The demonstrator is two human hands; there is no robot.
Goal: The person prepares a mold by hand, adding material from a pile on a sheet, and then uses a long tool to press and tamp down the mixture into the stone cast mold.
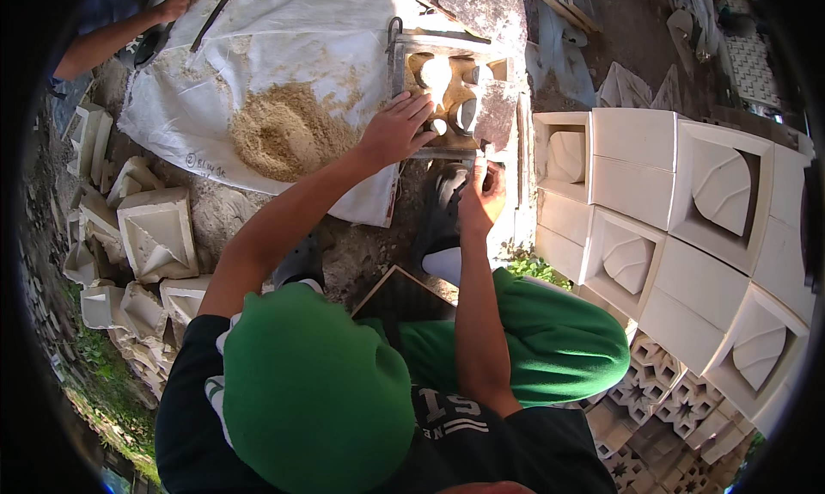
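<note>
A rectangular mould frame lies in front of me, its inside dusted with sand-coloured powder and holding several rounded raised shapes. My left hand rests on its left side with fingers stretched out, the fingertips beside a small pale round knob. At the frame's near right corner is my right hand, its fingers curled and the thumb pointing up. A grey flat piece lies just beyond the right hand; whether the fingers grip it or something narrow below it is hard to see. Strong sunlight washes out part of the frame.
A white sheet with a heap of sandy powder spreads on the left. Another person's hand is at the far left near a dark bar. Pale cast blocks are stacked right; rough castings lie left.
</note>
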